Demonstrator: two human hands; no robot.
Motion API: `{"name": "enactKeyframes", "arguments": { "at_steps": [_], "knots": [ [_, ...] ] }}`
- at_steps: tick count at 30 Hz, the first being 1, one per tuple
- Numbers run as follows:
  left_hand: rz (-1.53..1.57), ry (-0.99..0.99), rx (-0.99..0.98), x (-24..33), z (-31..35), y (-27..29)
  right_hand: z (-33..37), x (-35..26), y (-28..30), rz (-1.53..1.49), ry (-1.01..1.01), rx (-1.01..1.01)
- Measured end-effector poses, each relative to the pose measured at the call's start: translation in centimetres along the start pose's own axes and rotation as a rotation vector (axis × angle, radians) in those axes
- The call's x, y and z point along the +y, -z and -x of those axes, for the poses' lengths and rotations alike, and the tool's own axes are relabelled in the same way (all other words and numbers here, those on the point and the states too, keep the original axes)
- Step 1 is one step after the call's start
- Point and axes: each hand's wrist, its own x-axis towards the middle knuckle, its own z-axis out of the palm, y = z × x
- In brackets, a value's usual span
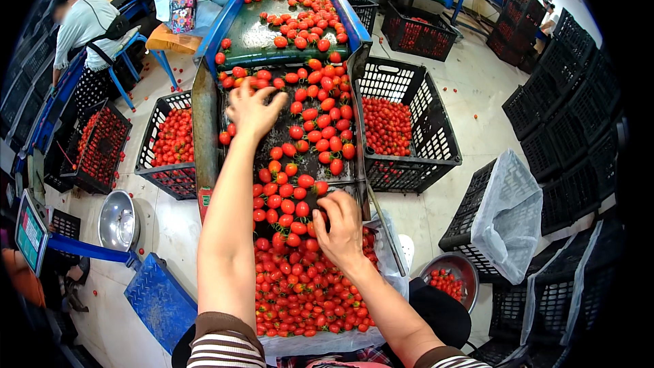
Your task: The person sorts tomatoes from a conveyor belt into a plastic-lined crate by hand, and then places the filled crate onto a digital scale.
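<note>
Head view: crates (412, 169) flank tomatoes (310, 114) on the chute (275, 135).

My left sleeve (227, 353) and right sleeve (453, 358) were brown with white stripes, each with a plain brown cuff (223, 324). My left hand (255, 110) and right hand (340, 226) were bare. Black cloth (446, 313) covered my right knee; plaid cloth (364, 356) showed nearer.

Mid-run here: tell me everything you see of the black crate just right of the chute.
The black crate looks like plastic: open-topped, with slotted walls and a handle opening in the far one. It stands upright on the pale tiled floor, part-filled with small red tomatoes. The side of the chute hides its left edge, so contact there can't be judged.
</note>
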Motion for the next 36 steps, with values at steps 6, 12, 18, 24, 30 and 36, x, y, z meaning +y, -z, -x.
{"name": "enactKeyframes", "arguments": {
  "at_steps": [6,12,18,24,30,36],
  "knots": [
    [0.088,-0.451,-0.062,2.9,6.9,-1.5,-1.4,-1.1,-1.1,0.053,-0.173,0.123],
    [0.016,-0.571,-0.142,1.5,15.7,1.5,-0.9,-1.0,-0.1,0.175,-0.035,0.111],
    [0.138,-0.443,0.01,-0.5,17.0,7.3,0.9,-2.0,1.6,0.072,-0.035,0.113],
    [-0.063,-0.371,-0.058,-3.7,23.1,4.2,5.6,-0.5,2.8,0.061,0.084,-0.086],
    [0.32,-0.458,-0.132,-3.8,31.7,6.2,11.4,0.2,5.5,-0.595,-0.615,0.185],
    [0.576,0.123,-0.223,-7.1,35.5,6.8,6.9,-1.4,8.0,-0.492,-0.353,0.314]
  ]
}}
